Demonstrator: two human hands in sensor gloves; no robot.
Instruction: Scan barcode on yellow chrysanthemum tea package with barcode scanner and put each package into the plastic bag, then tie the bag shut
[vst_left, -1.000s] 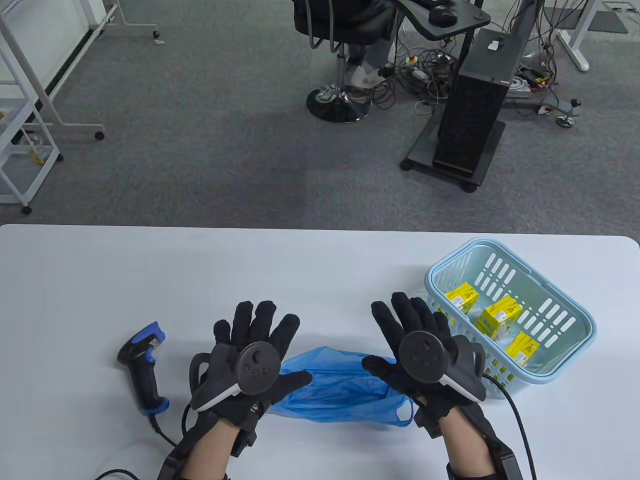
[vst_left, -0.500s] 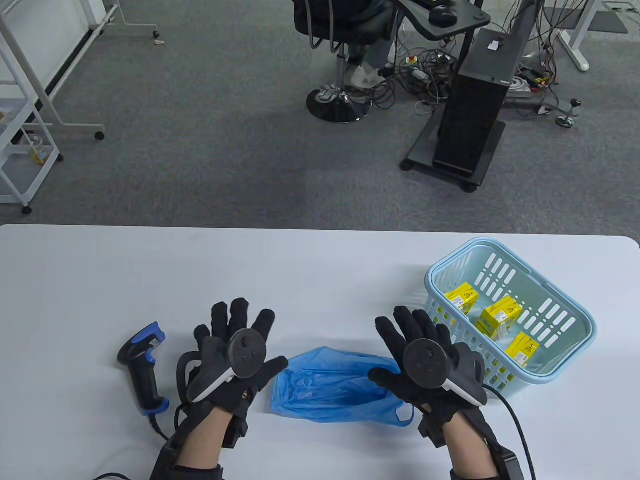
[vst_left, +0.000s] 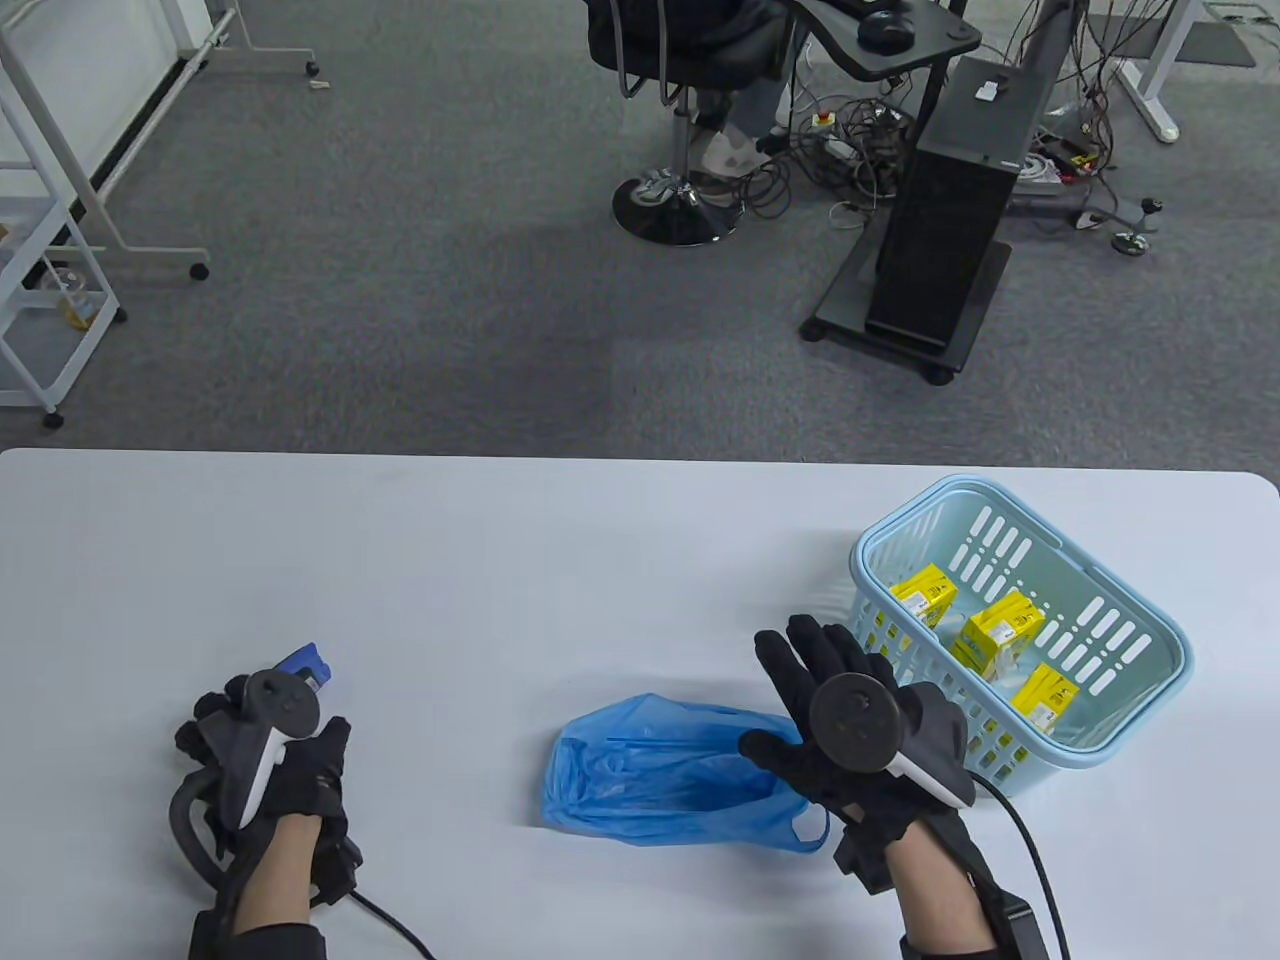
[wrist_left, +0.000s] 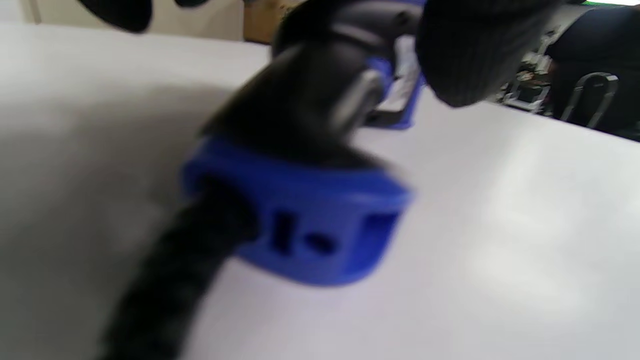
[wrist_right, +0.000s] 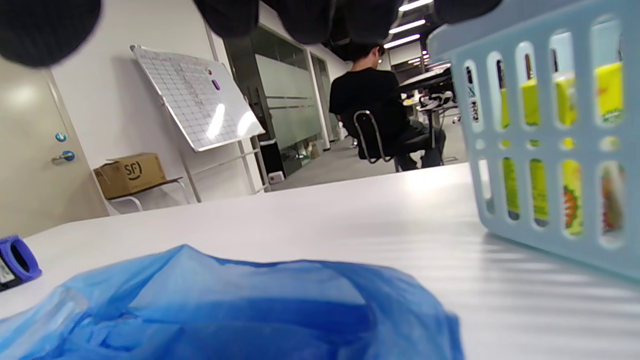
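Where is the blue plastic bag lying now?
In the table view, the crumpled blue plastic bag lies near the front edge, right hand over its right end.

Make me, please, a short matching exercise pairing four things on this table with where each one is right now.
Things:
1. barcode scanner
2. blue plastic bag
3. yellow tea packages
4. right hand

Places:
A. inside the light-blue basket
B. under the left hand
C. flat on the table, mid-front
D. open, between bag and basket

Pairs: 1-B, 2-C, 3-A, 4-D
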